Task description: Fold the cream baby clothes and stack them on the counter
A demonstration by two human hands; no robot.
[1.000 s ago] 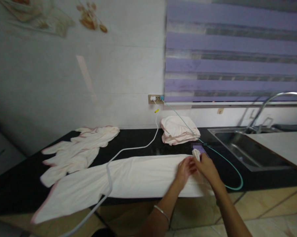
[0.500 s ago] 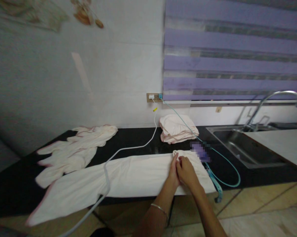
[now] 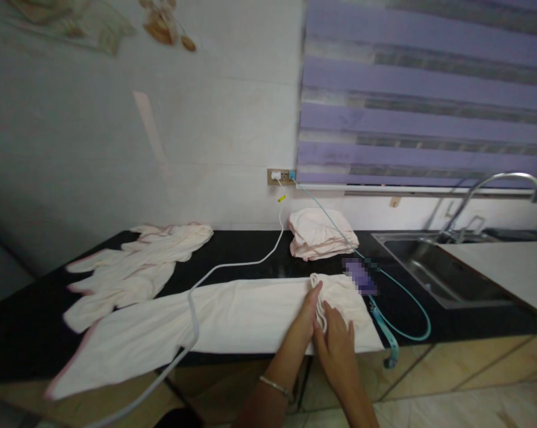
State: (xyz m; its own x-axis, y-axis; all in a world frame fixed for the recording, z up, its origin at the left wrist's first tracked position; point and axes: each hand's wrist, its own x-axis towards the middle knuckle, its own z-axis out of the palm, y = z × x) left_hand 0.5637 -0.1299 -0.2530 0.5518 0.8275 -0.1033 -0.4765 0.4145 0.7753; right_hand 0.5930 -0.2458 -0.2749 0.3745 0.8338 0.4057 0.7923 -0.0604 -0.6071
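We are resting both hands on a long white cloth [image 3: 254, 318], which is lying along the front edge of the counter [image 3: 241, 244], its far-left corner hanging past that edge. Our left hand [image 3: 309, 309] is standing edge-on against a bunched fold [image 3: 320, 297] near the cloth's right end; its fingers are lying close together, and we cannot tell whether they are gripping. Our right hand [image 3: 336, 339] is lying partly open beside it, fingers spread over the cloth and touching the fold.

A white cord [image 3: 193, 315] is crossing over the cloth toward the lower left, so any pull on the cloth could be dragging the cord along and straining its plug at the socket [image 3: 283, 176]. With so much cloth lying at the front edge, its own weight could be drawing it off if our pressure were slackening. Just beyond its right end, a teal strap [image 3: 387, 333] is hanging over the front edge near a purple thing [image 3: 361, 277], blurred out; a wide sweep of our right hand could be snagging the strap.
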